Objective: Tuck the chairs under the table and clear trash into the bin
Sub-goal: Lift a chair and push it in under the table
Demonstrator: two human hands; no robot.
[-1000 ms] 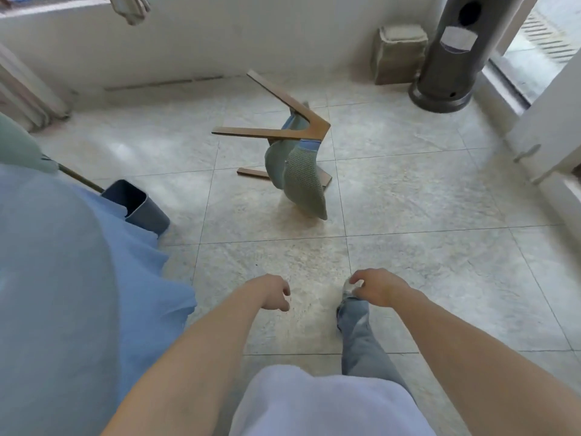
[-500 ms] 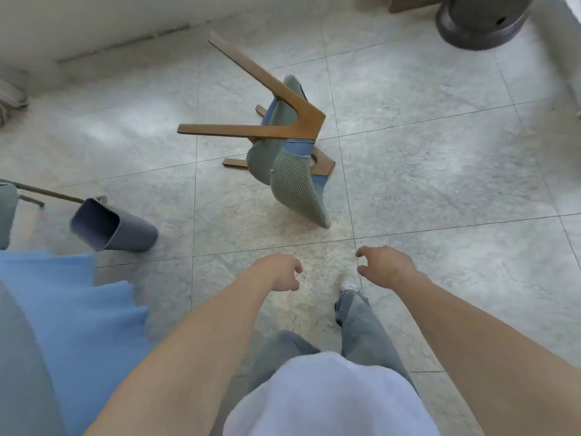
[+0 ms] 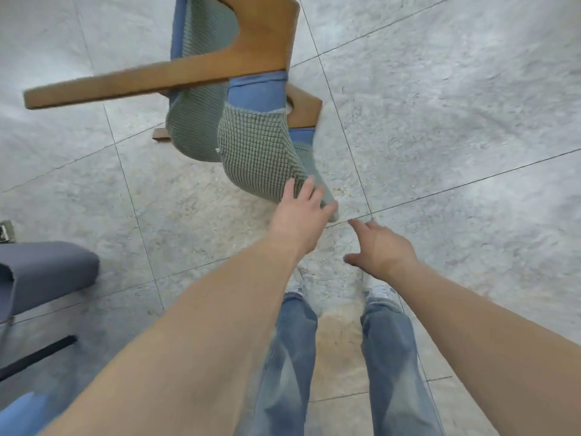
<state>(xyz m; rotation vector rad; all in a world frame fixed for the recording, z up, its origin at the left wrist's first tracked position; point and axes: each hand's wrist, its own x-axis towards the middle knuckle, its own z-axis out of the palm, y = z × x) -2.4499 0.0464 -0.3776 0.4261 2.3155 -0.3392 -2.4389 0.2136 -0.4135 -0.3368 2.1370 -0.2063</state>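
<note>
on the tiled floor (image 3: 440,121) — tipped chair (image 3: 254,152), left hand (image 3: 298,212) touching — right hand (image 3: 382,247) spread.

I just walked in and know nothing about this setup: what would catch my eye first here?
A toppled chair with wooden legs and a green knitted cover lies on the tiled floor in the upper middle. The left hand rests its fingers on the cover's lower edge, while the right hand reaches open beside it. A grey bin lies tipped over at the left edge.
</note>
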